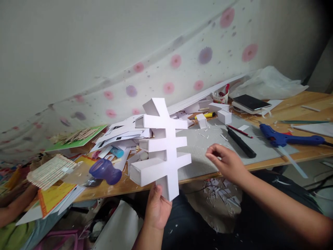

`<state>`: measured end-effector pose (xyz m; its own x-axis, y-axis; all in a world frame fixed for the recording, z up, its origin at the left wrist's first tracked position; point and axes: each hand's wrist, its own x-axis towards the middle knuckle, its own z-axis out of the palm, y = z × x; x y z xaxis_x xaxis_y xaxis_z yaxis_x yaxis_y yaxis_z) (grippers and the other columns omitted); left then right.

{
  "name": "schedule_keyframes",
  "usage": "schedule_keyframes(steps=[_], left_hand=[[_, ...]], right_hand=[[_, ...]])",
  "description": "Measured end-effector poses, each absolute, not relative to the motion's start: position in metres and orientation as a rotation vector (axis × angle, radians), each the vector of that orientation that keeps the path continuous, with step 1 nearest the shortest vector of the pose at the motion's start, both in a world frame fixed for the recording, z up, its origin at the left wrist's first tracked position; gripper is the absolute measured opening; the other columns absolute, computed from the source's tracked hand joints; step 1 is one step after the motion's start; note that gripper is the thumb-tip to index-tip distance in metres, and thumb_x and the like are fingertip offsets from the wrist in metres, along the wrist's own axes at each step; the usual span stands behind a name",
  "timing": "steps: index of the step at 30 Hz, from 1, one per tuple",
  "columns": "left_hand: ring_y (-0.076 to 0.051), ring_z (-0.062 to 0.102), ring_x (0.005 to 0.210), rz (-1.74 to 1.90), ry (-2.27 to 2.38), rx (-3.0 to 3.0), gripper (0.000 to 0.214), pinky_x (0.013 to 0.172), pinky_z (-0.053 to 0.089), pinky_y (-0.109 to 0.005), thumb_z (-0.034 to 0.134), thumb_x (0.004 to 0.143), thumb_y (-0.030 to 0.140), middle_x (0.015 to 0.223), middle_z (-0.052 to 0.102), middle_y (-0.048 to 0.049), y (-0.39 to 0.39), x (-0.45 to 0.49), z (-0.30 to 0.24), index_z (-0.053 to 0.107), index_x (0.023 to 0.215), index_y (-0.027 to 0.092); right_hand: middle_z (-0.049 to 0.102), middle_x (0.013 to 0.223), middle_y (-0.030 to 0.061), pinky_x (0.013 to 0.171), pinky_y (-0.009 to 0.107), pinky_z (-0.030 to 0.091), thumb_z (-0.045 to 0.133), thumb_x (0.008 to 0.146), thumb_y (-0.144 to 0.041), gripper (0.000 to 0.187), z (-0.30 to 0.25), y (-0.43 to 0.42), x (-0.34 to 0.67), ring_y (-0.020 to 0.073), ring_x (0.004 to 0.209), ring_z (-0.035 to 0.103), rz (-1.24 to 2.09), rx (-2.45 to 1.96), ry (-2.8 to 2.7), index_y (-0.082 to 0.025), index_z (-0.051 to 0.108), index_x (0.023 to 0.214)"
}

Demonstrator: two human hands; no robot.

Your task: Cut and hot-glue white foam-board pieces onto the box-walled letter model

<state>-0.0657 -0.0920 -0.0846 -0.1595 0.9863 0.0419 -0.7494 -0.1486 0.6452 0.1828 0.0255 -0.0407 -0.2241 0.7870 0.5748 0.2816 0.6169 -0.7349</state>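
Plain grey is shown by the mat [197,159]; light wood brown by the desk [307,104] under it. Block shape [171,146] at mat's left — all white. Glue gun [282,137] at mat's right coloured blue. Black carried by the tool [241,143] on the mat, red by the pencil [239,131] beyond. Sheet [156,74] behind mat — whitish, patterned with pink and purple flowers. Left of mat, purple is seen on the container [104,169], green on the board [90,139].

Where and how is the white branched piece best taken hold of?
Probably by the lower end of its stem, from below, where the left hand holds it: this part is slim and flat-faced, under the side branches that jut out both ways.
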Motion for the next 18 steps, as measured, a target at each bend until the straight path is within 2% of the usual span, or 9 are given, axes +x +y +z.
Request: schedule_keyframes(steps=[5,10,15,18], left_hand=[[-0.017,0.068,0.098,1.48,0.483,0.515,0.023,0.089,0.052,-0.024,0.057,0.088,0.022,0.108,0.073,-0.0029,-0.098,-0.087,-0.087,0.071,0.106,0.026],[-0.018,0.069,0.085,1.47,0.543,0.45,0.029,0.082,0.055,-0.026,0.069,0.08,0.033,0.098,0.074,-0.0071,-0.101,-0.092,-0.094,0.071,0.107,0.023],[-0.016,0.067,0.078,1.547,0.523,0.444,0.034,0.073,0.056,-0.022,0.074,0.074,0.038,0.09,0.071,-0.0081,-0.102,-0.083,-0.094,0.072,0.101,0.018],[-0.013,0.066,0.075,1.454,0.48,0.495,0.03,0.069,0.055,-0.018,0.075,0.073,0.03,0.089,0.071,-0.0064,-0.106,-0.079,-0.084,0.072,0.101,0.019]], right_hand=[[0.065,0.07,0.0038,0.059,0.033,0.048,0.054,0.083,-0.032,0.013,-0.07,0.046,0.224,0.0204,0.062,0.06,0.52,-1.091,-1.713,-0.022,0.06,0.078],[0.07,0.083,0.0079,0.07,0.038,0.053,0.051,0.086,-0.026,0.016,-0.073,0.044,0.227,0.0233,0.076,0.067,0.545,-0.932,-1.787,-0.023,0.066,0.083],[0.071,0.077,0.0051,0.063,0.034,0.053,0.057,0.084,-0.029,0.012,-0.058,0.03,0.209,0.0199,0.068,0.066,0.686,-0.927,-1.851,-0.023,0.066,0.081],[0.07,0.09,0.0072,0.068,0.034,0.054,0.055,0.084,-0.025,0.013,-0.049,0.025,0.201,0.0195,0.078,0.066,0.675,-0.823,-1.788,-0.022,0.067,0.089]])
